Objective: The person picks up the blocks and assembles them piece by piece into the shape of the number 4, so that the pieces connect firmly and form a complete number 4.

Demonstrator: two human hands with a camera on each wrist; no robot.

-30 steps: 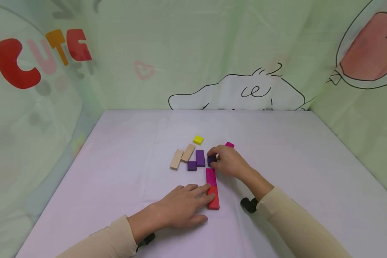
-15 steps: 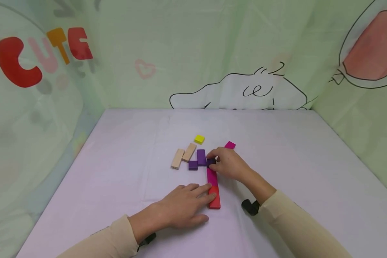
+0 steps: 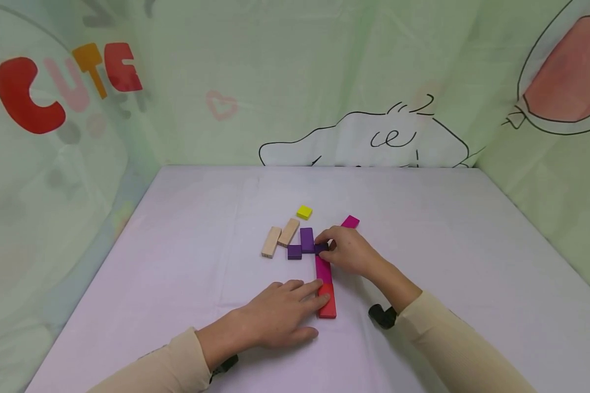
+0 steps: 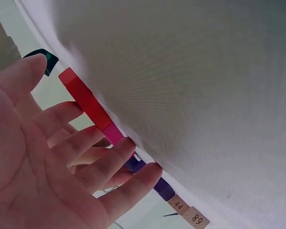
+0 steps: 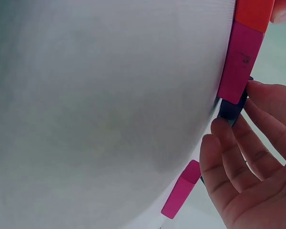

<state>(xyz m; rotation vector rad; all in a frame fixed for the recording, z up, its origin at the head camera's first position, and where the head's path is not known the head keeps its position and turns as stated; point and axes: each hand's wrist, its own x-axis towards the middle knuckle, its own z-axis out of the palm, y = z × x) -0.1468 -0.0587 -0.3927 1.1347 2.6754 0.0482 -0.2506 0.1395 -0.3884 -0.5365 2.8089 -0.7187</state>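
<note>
In the head view my right hand (image 3: 348, 252) pinches a small dark purple block (image 3: 320, 249) between thumb and fingers. That block sits against the far end of a magenta block (image 3: 323, 268), which lies end to end with a red block (image 3: 328, 310). My left hand (image 3: 275, 317) lies flat with fingers spread, fingertips on the red block and near its seam with the magenta one. Left of the pinched block lie a longer purple block (image 3: 307, 240) and another small purple block (image 3: 294, 252). The right wrist view shows the dark purple block (image 5: 230, 110) partly covered by fingers.
Two plain wooden blocks (image 3: 271, 242) lie left of the purple ones, and a yellow block (image 3: 304, 212) lies farther back. Another magenta block (image 3: 350, 221) is partly hidden behind the right hand. A white cloth covers the table (image 3: 201, 218); printed curtains (image 3: 295, 65) enclose it.
My right hand has drawn the dark purple block slightly nearer and left, closing the small gap to the magenta block. The left hand has stayed in place.
</note>
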